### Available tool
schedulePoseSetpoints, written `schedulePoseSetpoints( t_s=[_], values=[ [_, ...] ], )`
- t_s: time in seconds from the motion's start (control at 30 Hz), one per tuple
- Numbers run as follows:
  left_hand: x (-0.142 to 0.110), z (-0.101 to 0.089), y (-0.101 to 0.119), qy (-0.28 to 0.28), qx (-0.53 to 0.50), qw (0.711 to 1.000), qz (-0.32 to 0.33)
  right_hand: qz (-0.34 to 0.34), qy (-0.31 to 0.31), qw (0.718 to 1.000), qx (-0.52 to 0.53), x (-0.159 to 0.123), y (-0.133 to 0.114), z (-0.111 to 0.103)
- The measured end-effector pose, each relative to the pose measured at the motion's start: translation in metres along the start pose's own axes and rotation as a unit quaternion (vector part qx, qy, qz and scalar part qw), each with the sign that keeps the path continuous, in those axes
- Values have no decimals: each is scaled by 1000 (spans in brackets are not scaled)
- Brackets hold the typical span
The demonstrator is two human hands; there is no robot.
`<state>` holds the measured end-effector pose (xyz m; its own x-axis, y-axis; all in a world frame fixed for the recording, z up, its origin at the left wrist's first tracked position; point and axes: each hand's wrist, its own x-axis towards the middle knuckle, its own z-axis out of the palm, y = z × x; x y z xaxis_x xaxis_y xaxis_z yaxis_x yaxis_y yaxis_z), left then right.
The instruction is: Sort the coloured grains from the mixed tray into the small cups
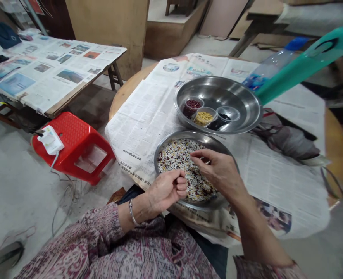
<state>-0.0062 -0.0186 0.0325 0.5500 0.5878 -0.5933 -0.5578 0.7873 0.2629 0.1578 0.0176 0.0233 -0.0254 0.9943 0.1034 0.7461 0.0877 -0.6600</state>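
A steel basin [162,145] near the table's front edge holds a mix of white grains with red, yellow and dark beans. Over its near left side my left hand [169,190] is curled into a fist, and whatever it may hold is hidden. My right hand [218,170] hovers above the mix, thumb and forefinger pinched; anything between them is too small to make out. Behind stands a larger steel basin [241,99] with three clear cups: one of red beans [193,104], one of yellow beans [204,117] and one of black beans [224,117].
Newspaper [139,116] covers the round table. A plastic bottle [271,64] with a blue cap and a green handle [307,66] rise at the back right, beside a crumpled grey bag [287,137]. A red stool [75,143] bearing a white power strip [49,140] stands left.
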Motion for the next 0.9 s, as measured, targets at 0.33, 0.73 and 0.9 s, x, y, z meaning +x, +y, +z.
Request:
schedulePoseSetpoints(
  t_s=[0.33, 0.73, 0.9],
  values=[
    [1, -8, 6, -22, -27, 999, -40, -80, -49, 948, -304, 43, 0, 31],
    [-1, 2, 8, 34, -38, 999, 17, 59, -113, 985, 119, -1, -13, -20],
    [-2, 2, 4, 26, -57, 997, 45, 49, -42, 996, 65, 10, -5, -9]
  ],
)
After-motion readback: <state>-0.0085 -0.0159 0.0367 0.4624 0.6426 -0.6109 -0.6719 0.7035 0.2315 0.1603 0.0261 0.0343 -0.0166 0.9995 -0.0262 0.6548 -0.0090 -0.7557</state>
